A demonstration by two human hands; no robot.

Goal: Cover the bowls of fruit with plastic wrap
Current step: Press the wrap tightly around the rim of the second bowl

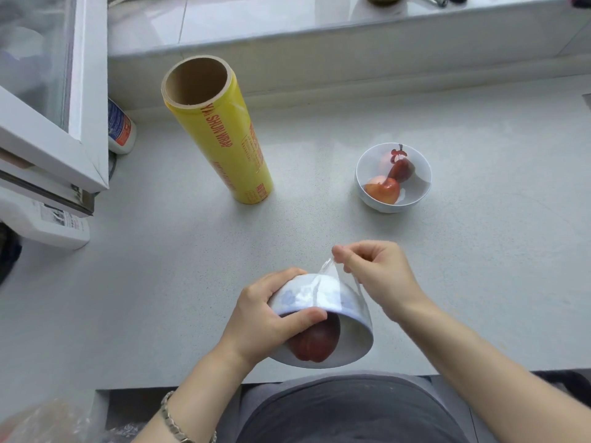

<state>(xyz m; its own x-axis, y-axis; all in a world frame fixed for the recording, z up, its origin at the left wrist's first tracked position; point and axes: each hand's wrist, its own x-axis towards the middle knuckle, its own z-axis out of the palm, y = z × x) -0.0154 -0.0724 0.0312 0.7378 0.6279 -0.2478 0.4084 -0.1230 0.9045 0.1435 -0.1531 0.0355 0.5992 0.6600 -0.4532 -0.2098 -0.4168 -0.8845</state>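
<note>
Clear plastic wrap (332, 282) already spans the mouth of the near bowl (335, 314), which is tipped toward the person and lifted off the grey tabletop (479, 282), a dark red fruit (316, 342) showing inside. The left hand (271, 314) has its grip clamped on the bowl, thumb pressing film at the rim; the right hand (380, 276) has its grip pinched on a loose corner of wrap above the bowl's base. To finish well, I'd draw that corner taut and smooth it flat against the bowl's outer wall. Count: two bowls, the far bowl (394, 178) beyond the near one, seemingly filmed over; one yellow roll (220, 129) standing beyond-left.
</note>
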